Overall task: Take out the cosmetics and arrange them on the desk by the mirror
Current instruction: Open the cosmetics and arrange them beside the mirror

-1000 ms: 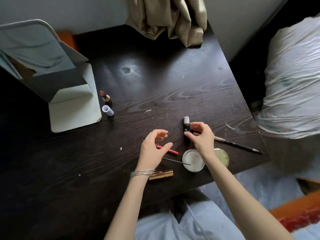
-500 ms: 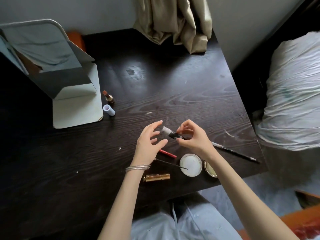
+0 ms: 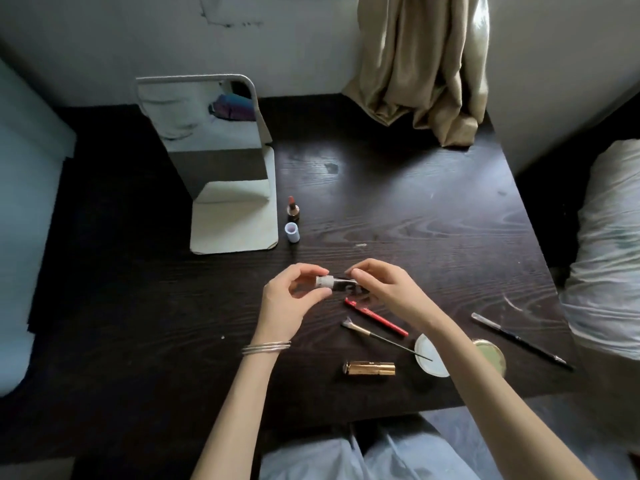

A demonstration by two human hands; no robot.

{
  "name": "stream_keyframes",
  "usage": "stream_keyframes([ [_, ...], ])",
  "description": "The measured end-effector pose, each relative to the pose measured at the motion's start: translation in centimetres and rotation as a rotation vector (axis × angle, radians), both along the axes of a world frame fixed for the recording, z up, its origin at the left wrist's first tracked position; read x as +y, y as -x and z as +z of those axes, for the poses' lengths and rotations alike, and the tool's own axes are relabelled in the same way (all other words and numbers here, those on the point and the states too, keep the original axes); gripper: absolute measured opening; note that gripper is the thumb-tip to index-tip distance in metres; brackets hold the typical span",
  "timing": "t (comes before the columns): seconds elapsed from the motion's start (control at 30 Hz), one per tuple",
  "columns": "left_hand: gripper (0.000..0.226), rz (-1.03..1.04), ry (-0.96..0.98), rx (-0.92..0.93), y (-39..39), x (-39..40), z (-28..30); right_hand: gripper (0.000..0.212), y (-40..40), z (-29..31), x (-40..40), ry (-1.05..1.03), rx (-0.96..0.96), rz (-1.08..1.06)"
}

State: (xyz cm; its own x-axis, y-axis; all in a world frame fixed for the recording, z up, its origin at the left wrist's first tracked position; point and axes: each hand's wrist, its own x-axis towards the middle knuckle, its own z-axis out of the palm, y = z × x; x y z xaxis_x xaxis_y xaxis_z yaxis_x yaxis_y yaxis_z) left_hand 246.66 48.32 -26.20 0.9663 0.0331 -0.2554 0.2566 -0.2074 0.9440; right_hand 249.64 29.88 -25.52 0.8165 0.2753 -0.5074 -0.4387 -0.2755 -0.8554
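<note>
Holding a small tube point(image 3: 334, 284) pinched between our left hand point(image 3: 289, 299) and right hand point(image 3: 384, 289), we judge it next needs standing beside the mirror point(image 3: 211, 140).

We see a small dark tube point(image 3: 337, 284) with a pale cap held level above the counter's middle. An open lipstick point(image 3: 293, 206) and a lilac cap point(image 3: 292, 232) stand upright beside the mirror point(image 3: 211, 140).
</note>
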Motion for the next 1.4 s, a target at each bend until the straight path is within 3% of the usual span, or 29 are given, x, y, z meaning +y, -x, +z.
stream_keyframes([
  [0.07, 0.031, 0.028, -0.014, 0.008, 0.3, 1.3, 0.2, 0.019, 0.0, 0.1, 1.4, -0.034, 0.037, 0.027],
  [0.23, 0.028, 0.075, -0.022, 0.043, 0.8, 3.5, 0.5, 0.005, -0.4, 0.1, 3.6, 0.021, -0.081, 0.075],
  [0.5, 0.028, 0.074, -0.073, 0.14, -0.5, 5.7, 0.5, 0.014, -0.1, -0.8, 5.5, 0.056, -0.153, 0.004],
  [0.6, 0.009, 0.183, 0.004, 0.202, -0.9, 6.1, 0.5, 0.024, -0.3, -0.8, 5.7, 0.14, -0.281, -0.038],
  [0.7, 0.009, 0.236, 0.088, 0.263, -0.6, 6.9, 0.6, 0.037, -1.0, -0.5, 5.3, 0.126, -0.321, -0.062],
  [0.97, 0.011, 0.207, 0.167, 0.322, 0.0, 9.0, -0.3, 0.029, -0.6, -1.6, 6.0, 0.152, -0.235, -0.03],
  [1.17, 0.016, 0.231, 0.121, 0.345, 0.5, 11.3, -1.5, 0.033, -1.0, -4.4, 6.5, 0.298, -0.28, 0.01],
  [1.4, 0.018, 0.198, 0.019, 0.343, 0.4, 11.4, -3.4, 0.026, -2.0, -8.8, 7.1, 0.619, -0.319, 0.136],
])
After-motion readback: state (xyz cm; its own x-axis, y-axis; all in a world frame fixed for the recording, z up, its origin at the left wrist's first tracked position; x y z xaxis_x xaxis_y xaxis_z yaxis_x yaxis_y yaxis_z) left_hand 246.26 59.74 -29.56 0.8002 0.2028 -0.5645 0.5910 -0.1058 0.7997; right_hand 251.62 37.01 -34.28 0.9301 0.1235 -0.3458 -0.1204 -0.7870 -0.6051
